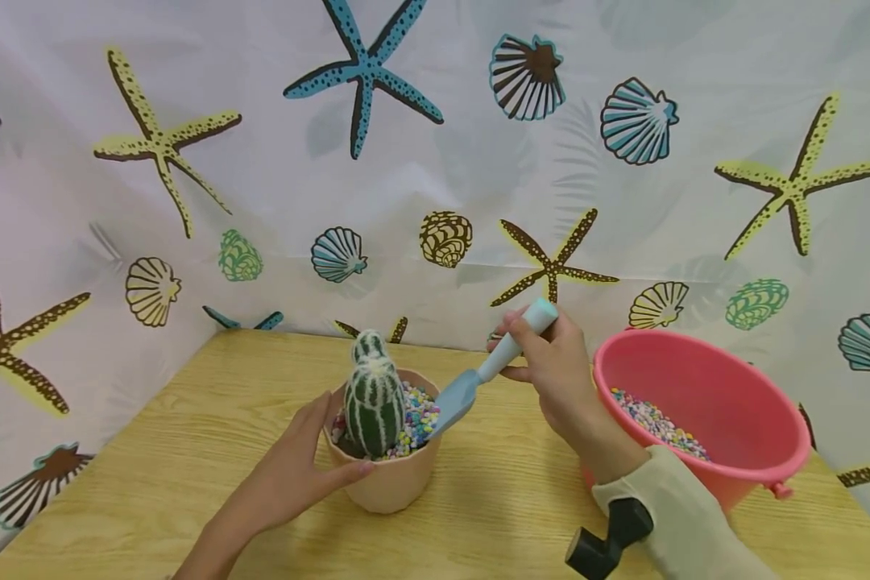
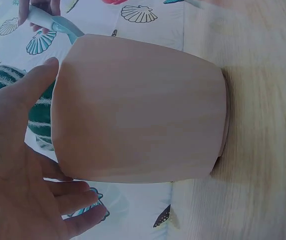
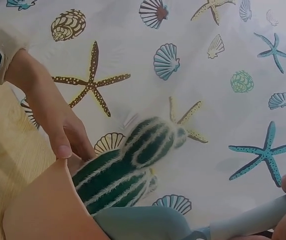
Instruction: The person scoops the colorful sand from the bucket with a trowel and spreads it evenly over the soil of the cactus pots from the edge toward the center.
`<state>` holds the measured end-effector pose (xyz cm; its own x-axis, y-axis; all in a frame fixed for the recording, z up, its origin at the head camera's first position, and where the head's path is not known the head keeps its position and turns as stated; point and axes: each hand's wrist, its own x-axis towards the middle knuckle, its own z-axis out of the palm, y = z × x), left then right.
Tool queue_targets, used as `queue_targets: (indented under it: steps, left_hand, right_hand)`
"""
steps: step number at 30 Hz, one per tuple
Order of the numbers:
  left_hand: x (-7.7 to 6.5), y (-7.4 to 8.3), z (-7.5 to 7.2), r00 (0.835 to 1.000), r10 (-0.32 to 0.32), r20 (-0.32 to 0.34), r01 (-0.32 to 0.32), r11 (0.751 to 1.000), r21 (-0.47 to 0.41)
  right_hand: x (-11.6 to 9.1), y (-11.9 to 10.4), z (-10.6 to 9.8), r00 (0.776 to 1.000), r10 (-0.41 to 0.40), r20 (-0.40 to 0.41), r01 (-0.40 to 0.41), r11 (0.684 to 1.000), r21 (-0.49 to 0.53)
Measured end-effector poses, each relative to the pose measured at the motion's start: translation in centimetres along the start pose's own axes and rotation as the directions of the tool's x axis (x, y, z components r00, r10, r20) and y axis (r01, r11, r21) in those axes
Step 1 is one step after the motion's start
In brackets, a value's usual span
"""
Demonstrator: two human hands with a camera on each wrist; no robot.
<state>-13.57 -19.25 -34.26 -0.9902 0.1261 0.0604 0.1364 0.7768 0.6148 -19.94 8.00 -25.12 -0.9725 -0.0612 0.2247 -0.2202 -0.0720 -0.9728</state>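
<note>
A light blue trowel (image 1: 503,356) is held by its handle in my right hand (image 1: 554,370). Its blade slants down against the right rim of a peach-coloured flower pot (image 1: 395,487), with the tip at the pebbles. Inside the pot stands a green cactus (image 1: 374,407) with fuzzy white stripes, and small multicoloured pebbles (image 1: 419,415) lie around it. My left hand (image 1: 297,455) holds the pot at its left rim, the thumb along the front edge. From the left wrist view, the pot's smooth side (image 2: 143,110) hides the trowel's tip.
To the right is a pink bucket (image 1: 732,395), with more coloured pebbles (image 1: 656,423) at its bottom, close beside my right forearm. Everything stands on a wood-grain table (image 1: 210,419). Behind hangs a white cloth (image 1: 275,185) printed with starfish and shells.
</note>
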Motion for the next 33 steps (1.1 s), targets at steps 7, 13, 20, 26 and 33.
queue_targets:
  steps: [7,13,20,26,33]
  left_hand:
    - [0.1,-0.1,0.1,1.0,0.024,-0.013,-0.024,0.999,0.04]
    - [0.1,-0.1,0.1,0.999,0.036,-0.023,-0.035,0.998,0.054]
    - [0.2,0.1,0.2,0.999,0.025,-0.021,-0.024,0.999,0.043]
    - [0.1,0.2,0.2,0.999,0.024,-0.027,-0.023,0.999,0.039]
    - [-0.1,0.2,0.6,0.999,-0.005,-0.041,0.007,0.998,0.06]
  right_hand:
    - [0.1,-0.7,0.2,0.999,-0.049,-0.004,0.049,0.999,-0.015]
    - [-0.1,-0.4,1.0,0.998,-0.065,0.008,0.065,0.996,-0.065]
    - [-0.2,0.4,1.6,0.993,-0.115,-0.024,0.11,0.984,-0.142]
    - [-0.3,0.1,1.5,0.985,-0.171,-0.039,0.165,0.979,-0.119]
    - [-0.3,0.5,1.7,0.991,-0.129,-0.016,0.127,0.985,-0.121]
